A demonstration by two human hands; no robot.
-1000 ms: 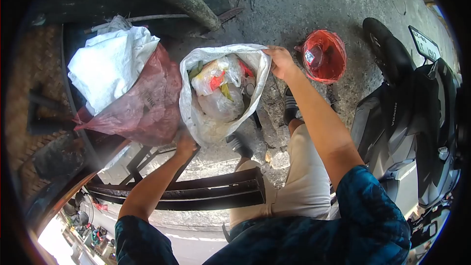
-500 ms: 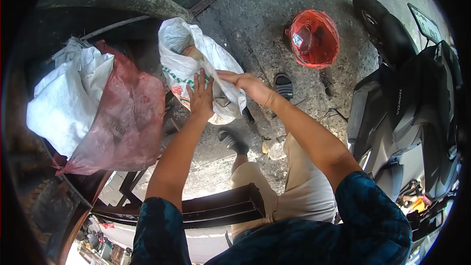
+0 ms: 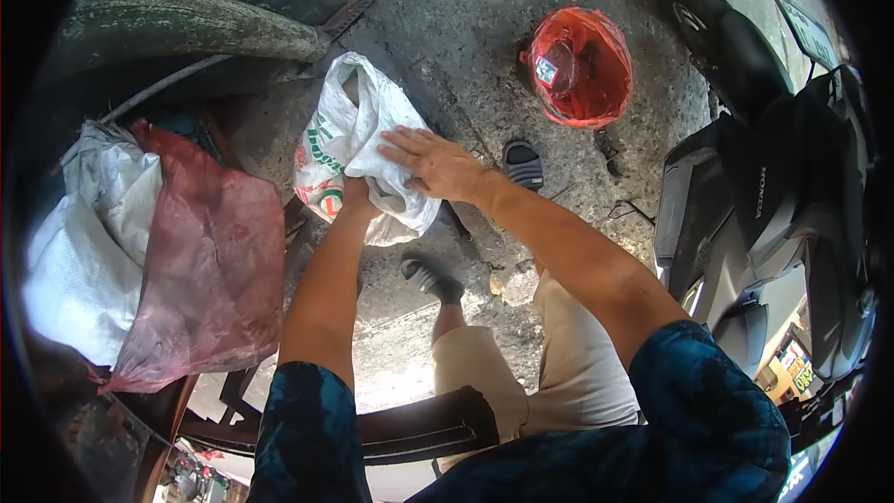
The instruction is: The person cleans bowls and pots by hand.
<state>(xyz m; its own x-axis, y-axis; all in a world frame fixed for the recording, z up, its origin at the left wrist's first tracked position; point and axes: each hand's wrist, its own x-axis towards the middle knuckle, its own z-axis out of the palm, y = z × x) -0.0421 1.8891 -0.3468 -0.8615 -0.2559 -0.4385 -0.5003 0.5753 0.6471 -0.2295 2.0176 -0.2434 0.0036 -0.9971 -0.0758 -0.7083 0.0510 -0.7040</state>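
Note:
A white woven sack with green and red print stands on the ground in front of me, its mouth partly folded over. My left hand reaches into a fold at the near side of the sack, where the plastic hides its fingers. Lying on the sack's right side is my right hand, palm down with the fingers stretched out. What the sack contains is hidden from here.
A red plastic-lined bucket stands ahead on the right. To the right is a black motorcycle. Another white sack and a reddish sack lie at the left. A dark wooden bench is close by me.
My left hand has gone from lying spread on the sack to inside its fold. My right hand has shifted left onto the sack, and the sack's mouth has folded more closed.

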